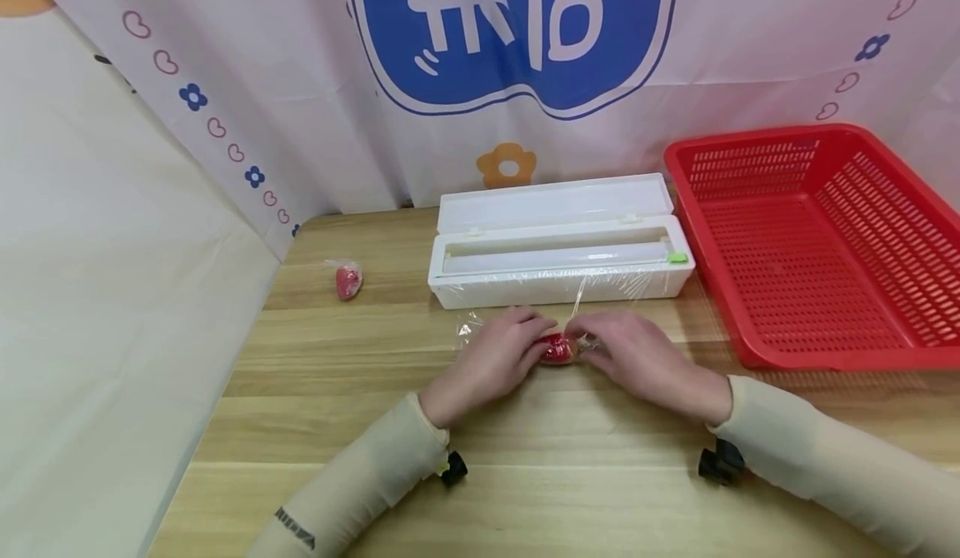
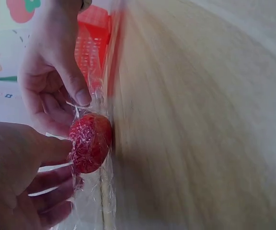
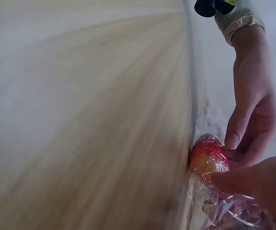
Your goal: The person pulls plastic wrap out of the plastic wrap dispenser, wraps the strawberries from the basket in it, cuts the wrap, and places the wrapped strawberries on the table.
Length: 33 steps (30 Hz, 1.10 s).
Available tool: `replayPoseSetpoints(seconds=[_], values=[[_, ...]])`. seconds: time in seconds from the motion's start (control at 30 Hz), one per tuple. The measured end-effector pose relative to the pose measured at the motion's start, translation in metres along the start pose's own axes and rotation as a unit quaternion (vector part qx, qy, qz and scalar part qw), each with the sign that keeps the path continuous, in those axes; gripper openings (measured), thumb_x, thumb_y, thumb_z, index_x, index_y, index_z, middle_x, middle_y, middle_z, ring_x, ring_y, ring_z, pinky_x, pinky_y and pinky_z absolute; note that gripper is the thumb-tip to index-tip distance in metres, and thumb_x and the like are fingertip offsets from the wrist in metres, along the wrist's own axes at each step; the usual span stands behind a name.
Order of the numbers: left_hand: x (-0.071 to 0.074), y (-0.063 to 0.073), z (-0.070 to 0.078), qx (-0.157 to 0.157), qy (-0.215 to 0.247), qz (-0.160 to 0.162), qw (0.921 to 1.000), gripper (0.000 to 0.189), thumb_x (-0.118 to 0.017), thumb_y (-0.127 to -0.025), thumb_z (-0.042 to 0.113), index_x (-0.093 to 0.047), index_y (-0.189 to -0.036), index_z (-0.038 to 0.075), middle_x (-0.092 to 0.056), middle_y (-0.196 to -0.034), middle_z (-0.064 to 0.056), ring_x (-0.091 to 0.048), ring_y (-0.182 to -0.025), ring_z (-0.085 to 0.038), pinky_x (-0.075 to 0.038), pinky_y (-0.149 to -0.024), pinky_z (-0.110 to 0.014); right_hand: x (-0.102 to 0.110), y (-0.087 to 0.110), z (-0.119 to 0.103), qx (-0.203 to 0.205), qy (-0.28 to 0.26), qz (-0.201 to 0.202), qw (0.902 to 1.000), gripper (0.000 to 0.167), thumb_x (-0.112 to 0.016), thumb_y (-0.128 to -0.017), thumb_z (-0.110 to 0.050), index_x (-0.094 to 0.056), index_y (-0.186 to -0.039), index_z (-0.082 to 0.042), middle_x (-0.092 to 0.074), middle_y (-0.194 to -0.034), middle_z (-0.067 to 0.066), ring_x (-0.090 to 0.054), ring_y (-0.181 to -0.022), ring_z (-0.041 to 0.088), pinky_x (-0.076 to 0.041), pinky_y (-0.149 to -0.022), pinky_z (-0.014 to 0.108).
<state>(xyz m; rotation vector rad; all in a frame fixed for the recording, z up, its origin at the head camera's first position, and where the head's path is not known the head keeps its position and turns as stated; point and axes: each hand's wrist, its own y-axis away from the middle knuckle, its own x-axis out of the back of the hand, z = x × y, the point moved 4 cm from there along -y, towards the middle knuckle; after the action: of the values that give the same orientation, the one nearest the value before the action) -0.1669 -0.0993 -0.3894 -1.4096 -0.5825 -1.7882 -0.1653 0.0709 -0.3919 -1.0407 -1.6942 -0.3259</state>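
Note:
A small red-and-yellow fruit (image 1: 557, 348) wrapped in cling film lies on the wooden table between the two hands. My left hand (image 1: 495, 358) holds it from the left, with fingertips at its side. From the right, my right hand (image 1: 633, 358) pinches the gathered film at the fruit's end. In the left wrist view, crinkled film (image 2: 92, 201) trails from both ends of the fruit (image 2: 90, 143). The right wrist view shows bunched film (image 3: 229, 211) beside the right thumb. Just behind the hands, an open white cling film box (image 1: 562, 287) has film hanging over its front.
A second film-wrapped red piece (image 1: 348, 281) lies at the table's back left. To the right stands a red plastic basket (image 1: 720, 291) with slotted walls. A printed white cloth (image 1: 300, 75) hangs behind the table (image 1: 315, 425).

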Motion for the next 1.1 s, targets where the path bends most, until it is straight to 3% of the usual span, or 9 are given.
replayPoseSetpoints(seconds=[0.23, 0.5, 0.8, 1.1], values=[[0.0, -0.003, 0.002, -0.03, 0.005, 0.009, 0.9995, 0.041, -0.082, -0.081, 0.021, -0.068, -0.119, 0.016, -0.068, -0.115, 0.002, -0.063, -0.105, -0.014, -0.053, -0.095, -0.029, 0.0, -0.001, 0.004, -0.012, -0.004, -0.003, 0.9999, 0.032, -0.079, -0.082, -0.011, -0.069, -0.111, -0.016, -0.075, -0.107, 0.001, -0.071, -0.097, 0.019, -0.059, -0.084, 0.039], [-0.003, -0.007, -0.002, -0.011, 0.001, 0.004, 0.9999, 0.035, -0.078, -0.085, 0.017, -0.068, -0.119, 0.013, -0.07, -0.113, 0.0, -0.064, -0.106, -0.015, -0.053, -0.098, -0.03, 0.009, 0.0, -0.001, 0.001, 0.047, 0.023, 0.9986, 0.036, -0.083, -0.078, -0.016, -0.071, -0.111, -0.013, -0.074, -0.109, 0.003, -0.067, -0.101, 0.024, -0.057, -0.085, 0.042], [-0.003, -0.009, -0.006, -0.011, -0.004, 0.012, 0.9999, 0.029, -0.072, -0.091, 0.02, -0.069, -0.12, 0.015, -0.07, -0.113, 0.002, -0.063, -0.106, -0.015, -0.052, -0.097, -0.032, 0.008, -0.002, -0.002, 0.013, 0.048, 0.016, 0.9987, 0.024, -0.077, -0.081, -0.003, -0.075, -0.101, -0.015, -0.076, -0.1, -0.001, -0.069, -0.092, 0.019, -0.056, -0.083, 0.039], [-0.002, -0.01, -0.006, -0.013, -0.02, 0.018, 0.9996, 0.028, -0.07, -0.093, 0.021, -0.07, -0.12, 0.014, -0.07, -0.113, 0.0, -0.064, -0.107, -0.019, -0.052, -0.097, -0.035, 0.011, 0.005, -0.005, -0.002, 0.057, -0.002, 0.9984, 0.029, -0.073, -0.084, -0.001, -0.073, -0.11, -0.014, -0.075, -0.105, 0.002, -0.07, -0.096, 0.021, -0.057, -0.086, 0.041]])
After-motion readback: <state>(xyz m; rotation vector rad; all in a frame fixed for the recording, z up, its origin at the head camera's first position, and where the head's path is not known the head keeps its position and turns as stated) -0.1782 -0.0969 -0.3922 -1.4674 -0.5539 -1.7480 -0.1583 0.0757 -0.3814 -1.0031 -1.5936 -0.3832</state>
